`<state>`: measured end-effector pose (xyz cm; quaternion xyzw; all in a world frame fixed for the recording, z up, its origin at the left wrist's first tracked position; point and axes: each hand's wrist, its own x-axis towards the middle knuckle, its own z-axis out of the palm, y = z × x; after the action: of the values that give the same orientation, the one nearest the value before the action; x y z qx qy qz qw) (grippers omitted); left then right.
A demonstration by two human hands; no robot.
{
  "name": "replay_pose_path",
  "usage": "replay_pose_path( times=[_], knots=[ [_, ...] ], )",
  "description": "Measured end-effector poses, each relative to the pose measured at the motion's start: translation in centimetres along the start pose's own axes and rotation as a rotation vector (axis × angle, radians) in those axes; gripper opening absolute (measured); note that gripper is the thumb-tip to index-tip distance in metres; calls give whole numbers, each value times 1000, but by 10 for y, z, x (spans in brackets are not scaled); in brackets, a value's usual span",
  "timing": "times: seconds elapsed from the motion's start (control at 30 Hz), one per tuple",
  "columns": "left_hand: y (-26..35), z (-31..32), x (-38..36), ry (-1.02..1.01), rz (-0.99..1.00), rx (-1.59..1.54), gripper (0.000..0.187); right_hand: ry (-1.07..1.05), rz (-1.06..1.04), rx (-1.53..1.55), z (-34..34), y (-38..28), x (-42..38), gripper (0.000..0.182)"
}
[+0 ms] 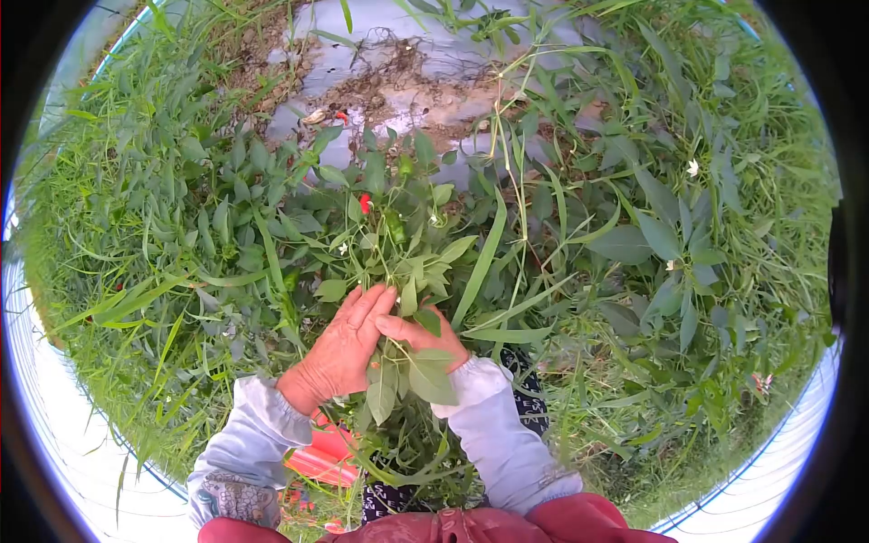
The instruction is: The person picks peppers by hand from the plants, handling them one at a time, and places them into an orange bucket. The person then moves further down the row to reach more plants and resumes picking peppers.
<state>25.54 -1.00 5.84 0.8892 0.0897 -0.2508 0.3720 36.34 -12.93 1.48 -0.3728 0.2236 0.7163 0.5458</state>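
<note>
A leafy pepper branch (415,281) with white flowers rises between my two hands. My left hand (339,339) lies against its left side, fingers pressed together and pointing up; its thumb and palm are hidden. A small orange-red bit (375,364) shows at the edge of that palm, too small to name. From the right, my right hand (424,337) closes on the branch, its thumb touching the left fingertips and leaves covering part of its fingers. Just beyond the hands hang a red pepper (366,204) and a green pepper (396,226).
Below my left wrist stands a red container (328,457), partly hidden by leaves and my sleeve. Dense pepper plants and tall grass (136,299) surround me. Beyond them lies soil-strewn plastic sheeting (339,68). Long grass blades (484,258) lean close to my right hand.
</note>
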Motion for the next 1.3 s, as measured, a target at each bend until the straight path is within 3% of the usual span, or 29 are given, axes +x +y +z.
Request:
replay_pose_path(
  times=[0.07,0.2,0.23,0.27,0.33,0.37,0.4,0.47,0.5,0.57,0.6,0.63,0.73,0.8,0.83,0.87,0.93,0.97,1.0,1.07,1.1,1.13,1.2,1.3],
  knots=[
    [10,-1,-9,137,-166,-583,97,-36,15,53,5,-9,-5,50],
    [12,4,-18,199,-146,-653,95,-17,55,25,3,-6,1,43],
    [15,6,-18,321,-179,-905,82,-14,51,36,-5,5,5,44],
    [12,-3,-17,313,-178,-909,82,-10,48,46,-12,15,9,45],
    [2,-40,-13,143,-151,-768,64,53,-111,-226,-10,13,13,50],
    [3,-48,-5,289,-223,-588,52,65,-295,-343,-8,15,13,51],
    [0,-58,2,354,-313,-520,50,69,-295,-340,-7,21,13,51],
    [-7,-74,37,380,-126,-227,41,93,-306,-295,-5,30,17,47],
    [-16,-76,50,387,-114,-229,41,123,-294,-288,4,22,12,46],
    [-18,-62,93,158,-35,388,36,186,-167,-459,3,17,11,46],
    [-28,-50,105,93,-45,484,34,180,-297,-543,-6,30,20,46],
    [-33,-41,111,44,-33,533,36,127,-346,-364,-13,53,35,45],
    [-21,-47,119,-29,-86,458,36,208,-439,-426,-6,66,50,44],
    [-59,-24,119,-46,-40,661,31,161,-407,-206,-8,79,71,44],
    [-46,-31,121,-165,-73,775,35,107,-365,11,-9,85,81,44],
    [-31,-42,120,-293,-126,910,38,47,-299,327,-10,92,90,44],
    [-7,-58,120,-416,-47,1023,36,-41,-166,916,-15,115,117,45],
    [1,-63,119,-536,-3,1136,34,-464,389,1297,-25,99,112,43],
    [1,-66,116,-532,5,1138,34,-447,318,1243,-18,96,111,43],
    [2,-70,109,-259,159,920,32,-355,153,1147,-15,90,106,42],
    [29,-80,115,-400,5,870,31,-335,117,1120,-15,88,105,41],
    [27,-81,112,-390,2,871,31,-322,88,1097,-15,86,103,41],
    [20,-79,97,-196,176,691,28,-307,61,1077,-16,84,101,40],
    [15,-76,82,-315,44,590,26,-291,28,1030,-19,78,96,39]
  ],
)
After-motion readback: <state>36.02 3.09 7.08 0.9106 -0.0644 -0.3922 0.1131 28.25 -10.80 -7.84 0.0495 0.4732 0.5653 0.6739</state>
